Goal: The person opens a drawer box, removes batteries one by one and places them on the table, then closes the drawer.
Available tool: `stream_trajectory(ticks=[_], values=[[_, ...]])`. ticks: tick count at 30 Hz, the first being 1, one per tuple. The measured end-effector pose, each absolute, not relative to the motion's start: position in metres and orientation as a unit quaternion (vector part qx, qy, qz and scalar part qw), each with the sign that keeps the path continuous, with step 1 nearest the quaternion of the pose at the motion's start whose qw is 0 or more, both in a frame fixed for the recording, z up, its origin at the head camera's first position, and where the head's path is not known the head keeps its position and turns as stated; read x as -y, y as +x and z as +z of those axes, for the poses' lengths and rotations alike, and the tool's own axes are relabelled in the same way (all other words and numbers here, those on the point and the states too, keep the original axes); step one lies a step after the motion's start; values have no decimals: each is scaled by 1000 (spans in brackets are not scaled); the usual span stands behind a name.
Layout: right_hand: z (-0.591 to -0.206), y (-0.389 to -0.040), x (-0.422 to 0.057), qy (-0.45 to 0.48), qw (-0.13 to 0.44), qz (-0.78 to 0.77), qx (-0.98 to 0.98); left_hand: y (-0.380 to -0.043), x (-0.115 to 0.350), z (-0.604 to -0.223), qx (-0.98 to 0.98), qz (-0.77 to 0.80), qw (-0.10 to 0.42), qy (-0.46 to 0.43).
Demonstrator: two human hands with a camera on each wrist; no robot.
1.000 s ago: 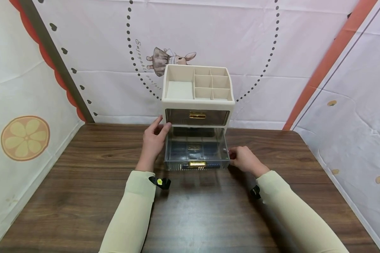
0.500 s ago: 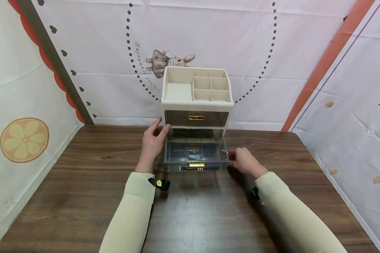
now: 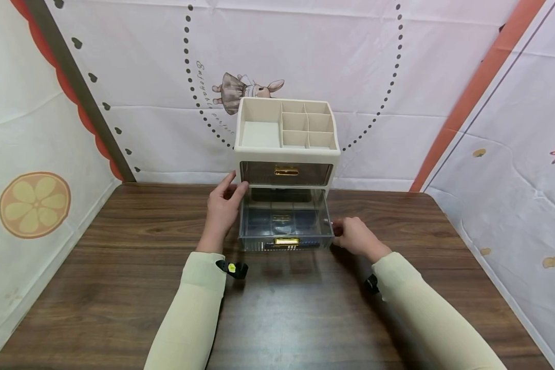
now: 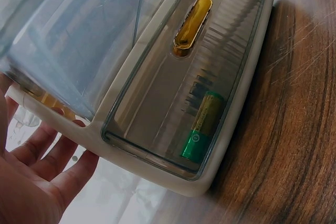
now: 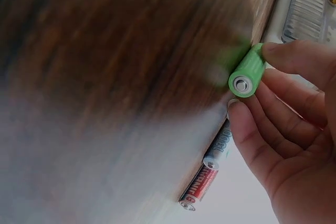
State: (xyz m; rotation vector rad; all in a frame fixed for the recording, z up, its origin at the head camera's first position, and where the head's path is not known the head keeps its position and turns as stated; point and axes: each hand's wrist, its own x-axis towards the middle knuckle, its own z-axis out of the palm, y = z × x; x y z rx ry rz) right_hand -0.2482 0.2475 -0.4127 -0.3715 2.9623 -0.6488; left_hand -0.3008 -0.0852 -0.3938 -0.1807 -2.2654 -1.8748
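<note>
A cream desk organizer (image 3: 288,154) stands against the back wall, its clear middle drawer (image 3: 284,244) pulled out. My left hand (image 3: 222,213) steadies the organizer's left edge, fingers fairly straight along its side and thumb near the front. In the left wrist view, a green and gold battery (image 4: 202,129) lies inside the pushed-in lower drawer (image 4: 157,108). Right of the pulled-out drawer, my right hand (image 3: 356,236) is low over the table. The right wrist view shows it pinching a light green battery (image 5: 247,74) between thumb and fingers.
Beyond the right fingertips lie a blue and silver battery (image 5: 218,148) and a red battery (image 5: 198,187), end to end. The organizer's top has a divided tray (image 3: 261,133); its brown-tinted upper drawer (image 3: 263,173) is pushed in. Printed cloth (image 3: 398,128) hangs behind the wooden table (image 3: 166,308).
The head view has shifted slightly. Both hands, the organizer and its pulled-out drawer keep nearly the same places relative to one another.
</note>
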Motion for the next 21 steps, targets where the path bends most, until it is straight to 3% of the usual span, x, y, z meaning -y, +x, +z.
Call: stream_trajectory(ticks=[21], values=[[-406, -242, -245, -125, 29, -207, -970, -301, 86, -397, 766, -634, 94, -58]])
